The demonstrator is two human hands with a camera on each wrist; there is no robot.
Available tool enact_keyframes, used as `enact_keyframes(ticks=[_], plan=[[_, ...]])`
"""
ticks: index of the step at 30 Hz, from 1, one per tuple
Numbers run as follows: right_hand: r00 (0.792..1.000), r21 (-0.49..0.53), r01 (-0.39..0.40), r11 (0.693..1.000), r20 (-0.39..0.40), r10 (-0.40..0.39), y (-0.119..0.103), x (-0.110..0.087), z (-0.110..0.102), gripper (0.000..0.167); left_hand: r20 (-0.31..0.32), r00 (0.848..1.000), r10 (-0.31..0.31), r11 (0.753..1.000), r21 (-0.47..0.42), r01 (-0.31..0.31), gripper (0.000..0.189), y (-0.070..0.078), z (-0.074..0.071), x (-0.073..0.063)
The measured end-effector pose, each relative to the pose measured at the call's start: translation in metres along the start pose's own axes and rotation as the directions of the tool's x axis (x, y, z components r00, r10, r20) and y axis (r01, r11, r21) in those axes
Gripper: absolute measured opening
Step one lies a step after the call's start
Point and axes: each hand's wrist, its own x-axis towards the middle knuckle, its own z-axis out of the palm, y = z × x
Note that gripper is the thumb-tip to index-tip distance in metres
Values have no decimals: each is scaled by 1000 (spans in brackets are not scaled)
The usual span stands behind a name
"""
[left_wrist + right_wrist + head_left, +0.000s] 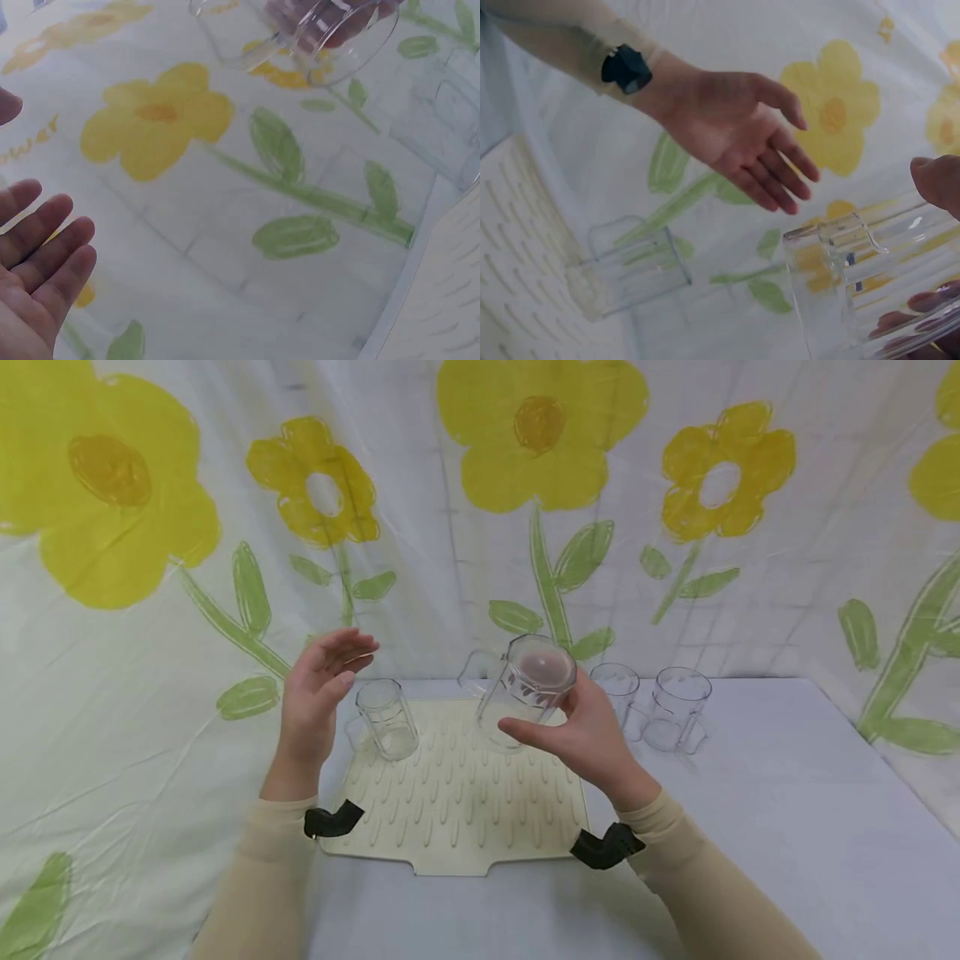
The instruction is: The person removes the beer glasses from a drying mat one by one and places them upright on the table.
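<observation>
My right hand (581, 735) grips a clear glass mug (517, 693) around its body, thumb on the near side and fingers behind. This mug is tilted above a cream ribbed mat (465, 810), and its handle points left. In the right wrist view the held mug (832, 292) fills the lower right. My left hand (318, 693) is raised with fingers extended, holding nothing; its palm (22, 300) shows in the left wrist view. Beside it, a second glass mug (387, 718) stands on the mat's far left part, handle to the left.
Two more clear glass mugs stand on the white table right of the mat: one (615, 681) partly behind my right hand, another (678, 710) farther right. A white curtain (420, 593) with yellow flowers hangs behind the table and along its left side.
</observation>
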Motion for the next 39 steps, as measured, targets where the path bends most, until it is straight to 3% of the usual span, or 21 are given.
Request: enact_keyframes(ticks=[4,8,12,18,25,34,39], plan=[[1000,11,21,1000,-1,-21,-4,-1,-1,84,101,994,-33,999,23,31,60,6,33,-4],[1000,35,30,999,-2,-30,-7,-3,1,85,184,981,-67,994,96,50,66,7,56,-11],[999,56,44,997,0,-45,-10,-6,3,86,261,961,-92,989,132,58,75,3,69,-16],[997,75,78,994,15,-80,-16,-9,6,86,347,930,-119,991,103,89,88,-4,82,-22],[996,70,79,994,26,-81,-19,-11,7,88,380,902,-205,978,125,169,91,-5,94,-29],[993,90,107,990,47,-111,-23,-15,11,86,416,871,-261,965,130,227,89,-10,106,-37],[992,97,111,989,55,-116,-24,-16,12,85,418,852,-316,949,124,290,89,-14,112,-41]])
